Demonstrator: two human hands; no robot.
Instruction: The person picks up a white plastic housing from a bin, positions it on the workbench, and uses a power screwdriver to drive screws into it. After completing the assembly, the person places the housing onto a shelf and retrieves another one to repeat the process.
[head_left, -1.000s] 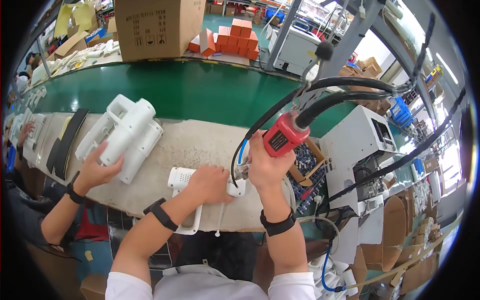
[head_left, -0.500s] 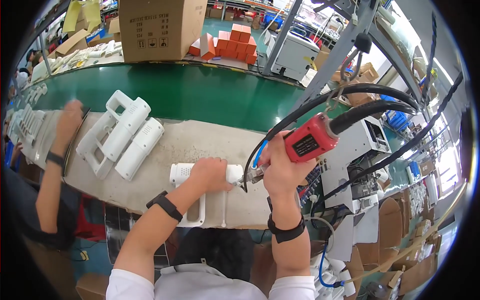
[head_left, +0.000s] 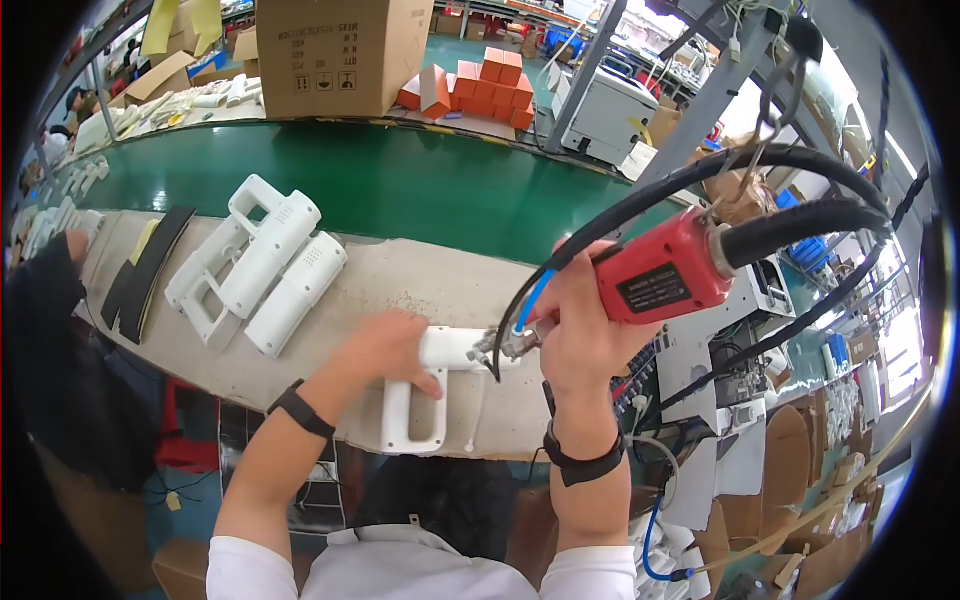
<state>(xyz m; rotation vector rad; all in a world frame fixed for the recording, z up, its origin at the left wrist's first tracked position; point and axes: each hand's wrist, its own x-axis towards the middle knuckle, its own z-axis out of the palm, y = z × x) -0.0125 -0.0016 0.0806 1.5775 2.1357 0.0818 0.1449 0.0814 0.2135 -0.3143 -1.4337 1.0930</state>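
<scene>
A white plastic device housing with a loop handle (head_left: 435, 430) lies on the tan bench cover (head_left: 370, 290) in front of me. Over the left end of its barrel is my left hand (head_left: 385, 348), closed around it with the thumb beside the handle. My right hand (head_left: 580, 345) grips a red electric screwdriver (head_left: 655, 280), its metal front end at the barrel's right end. The bit's exact contact is hard to make out. A thin white rod (head_left: 476, 410) shows beside the handle. Farther left lie similar white housings (head_left: 270, 250) side by side.
Beyond the bench runs a green conveyor belt (head_left: 370, 175). A large cardboard box (head_left: 335, 60) and stacked orange boxes (head_left: 490, 85) stand behind it. Black strips (head_left: 150, 275) lie left, near a co-worker's dark sleeve (head_left: 50, 290). A thick black cable (head_left: 810, 230) hangs at the right.
My left hand has slid left along the housing, its thumb now lower by the handle. The screwdriver appears slightly farther right. The co-worker's arm has drawn back, and black strips now show.
</scene>
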